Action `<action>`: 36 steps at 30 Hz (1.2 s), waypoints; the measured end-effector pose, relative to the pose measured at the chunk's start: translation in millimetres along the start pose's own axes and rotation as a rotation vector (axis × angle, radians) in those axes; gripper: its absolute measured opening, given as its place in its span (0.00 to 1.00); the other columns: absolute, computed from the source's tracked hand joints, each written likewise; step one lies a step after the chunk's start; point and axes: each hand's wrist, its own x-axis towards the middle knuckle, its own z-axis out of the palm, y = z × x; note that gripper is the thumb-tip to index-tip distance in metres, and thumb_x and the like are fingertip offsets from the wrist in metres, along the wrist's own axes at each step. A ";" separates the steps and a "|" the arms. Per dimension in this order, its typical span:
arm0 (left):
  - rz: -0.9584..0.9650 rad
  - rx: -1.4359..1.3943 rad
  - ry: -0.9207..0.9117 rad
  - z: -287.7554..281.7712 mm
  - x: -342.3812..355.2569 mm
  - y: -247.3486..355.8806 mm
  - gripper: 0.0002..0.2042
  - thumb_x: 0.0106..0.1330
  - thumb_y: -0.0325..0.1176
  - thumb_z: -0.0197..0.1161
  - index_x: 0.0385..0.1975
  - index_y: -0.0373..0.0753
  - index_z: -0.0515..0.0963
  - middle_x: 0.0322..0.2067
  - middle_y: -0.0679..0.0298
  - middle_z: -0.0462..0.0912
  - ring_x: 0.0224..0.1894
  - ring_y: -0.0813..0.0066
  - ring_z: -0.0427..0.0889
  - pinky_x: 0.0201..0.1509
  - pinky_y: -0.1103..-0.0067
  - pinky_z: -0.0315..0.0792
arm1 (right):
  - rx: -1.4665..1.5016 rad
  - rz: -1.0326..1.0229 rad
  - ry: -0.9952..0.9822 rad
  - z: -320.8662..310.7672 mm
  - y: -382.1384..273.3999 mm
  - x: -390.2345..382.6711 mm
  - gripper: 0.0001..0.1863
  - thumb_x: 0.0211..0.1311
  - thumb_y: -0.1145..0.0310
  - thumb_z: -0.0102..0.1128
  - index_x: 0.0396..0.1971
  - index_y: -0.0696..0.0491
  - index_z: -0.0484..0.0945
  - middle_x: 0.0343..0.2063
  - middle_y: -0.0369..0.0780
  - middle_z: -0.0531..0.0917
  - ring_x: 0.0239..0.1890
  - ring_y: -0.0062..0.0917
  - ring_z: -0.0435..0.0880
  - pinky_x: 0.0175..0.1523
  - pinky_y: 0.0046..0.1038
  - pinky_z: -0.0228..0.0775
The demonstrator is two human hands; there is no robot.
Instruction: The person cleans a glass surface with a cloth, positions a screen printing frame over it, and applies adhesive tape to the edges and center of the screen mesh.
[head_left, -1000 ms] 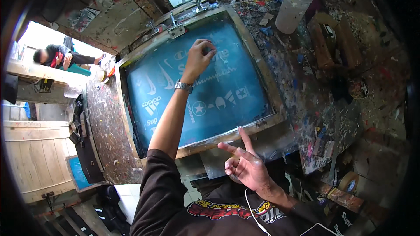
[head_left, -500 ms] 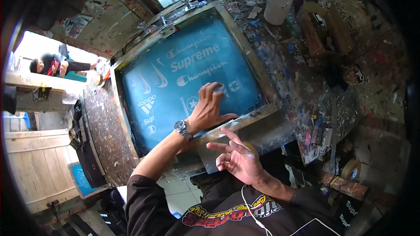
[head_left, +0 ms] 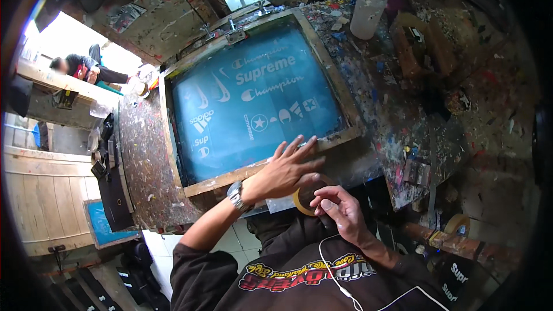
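A silk-screen printing frame [head_left: 253, 174] with a wooden rim and teal mesh [head_left: 230, 121] lies tilted on the workbench; pale logo shapes show in the mesh. My left hand [head_left: 285, 171], a metal watch on its wrist, is open with fingers spread over the frame's near edge; whether it touches the wood I cannot tell. Just below it, a yellowish tape roll [head_left: 300, 203] sits by the bench's near side, partly covered by my hands. Beside the roll, my right hand [head_left: 345, 217] is curled, thumb near the fingers; anything between them is hidden.
Metal hinge clamps [head_left: 235, 33] stand along the frame's far edge. A translucent plastic bottle [head_left: 370, 8] and an open cardboard box [head_left: 440, 52] are at the far right. Another tape roll [head_left: 457, 224] hangs at lower right. A person [head_left: 86, 70] sits at far left.
My left hand has drawn back from the mesh to the near rim and spread its fingers. My right hand has shifted slightly right and curled its fingers, beside the tape roll. The view has shifted.
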 end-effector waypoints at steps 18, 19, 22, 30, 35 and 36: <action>-0.432 -0.794 0.938 -2.7 -100.2 92.1 0.07 0.58 0.17 0.65 0.35 0.33 0.82 0.38 0.57 0.82 0.43 0.67 0.82 0.46 0.75 0.76 | -0.688 -0.222 -0.283 9.8 -38.7 -22.1 0.28 0.57 0.51 0.72 0.46 0.60 0.79 0.36 0.46 0.82 0.46 0.35 0.80 0.62 0.41 0.65; -0.492 -1.014 0.894 -12.9 -108.3 93.1 0.07 0.59 0.16 0.63 0.35 0.32 0.81 0.38 0.57 0.82 0.42 0.70 0.82 0.45 0.77 0.76 | -0.526 -0.039 -0.319 11.1 -48.4 -21.7 0.31 0.57 0.49 0.71 0.49 0.61 0.78 0.37 0.46 0.82 0.44 0.35 0.81 0.58 0.38 0.69; -0.592 -1.247 0.943 -69.5 -144.6 86.2 0.06 0.61 0.16 0.61 0.36 0.29 0.81 0.39 0.57 0.83 0.38 0.77 0.82 0.42 0.81 0.77 | -0.439 0.100 -0.459 6.6 -78.7 -8.3 0.34 0.59 0.47 0.69 0.53 0.61 0.77 0.38 0.47 0.83 0.40 0.35 0.82 0.50 0.34 0.73; -0.377 -0.061 1.518 -144.1 -328.6 59.5 0.01 0.66 0.28 0.63 0.32 0.40 0.78 0.27 0.66 0.69 0.40 0.72 0.73 0.60 0.68 0.66 | -1.452 -0.688 -0.472 -10.7 -200.4 -43.4 0.26 0.58 0.56 0.70 0.52 0.54 0.78 0.23 0.39 0.75 0.25 0.27 0.79 0.38 0.32 0.74; 0.031 -0.560 1.695 -144.9 -301.9 82.1 0.05 0.65 0.40 0.67 0.38 0.52 0.82 0.45 0.67 0.71 0.58 0.62 0.68 0.71 0.60 0.57 | -1.608 -0.776 -0.325 20.3 -256.4 -90.3 0.19 0.61 0.56 0.64 0.46 0.53 0.77 0.25 0.40 0.79 0.23 0.29 0.78 0.36 0.35 0.72; 0.025 -0.569 1.697 -139.8 -299.0 75.9 0.06 0.66 0.41 0.67 0.40 0.53 0.83 0.50 0.65 0.72 0.62 0.61 0.66 0.72 0.60 0.55 | -1.620 -0.822 -0.313 23.3 -256.5 -94.0 0.19 0.61 0.56 0.64 0.45 0.53 0.77 0.25 0.40 0.79 0.23 0.29 0.77 0.36 0.35 0.72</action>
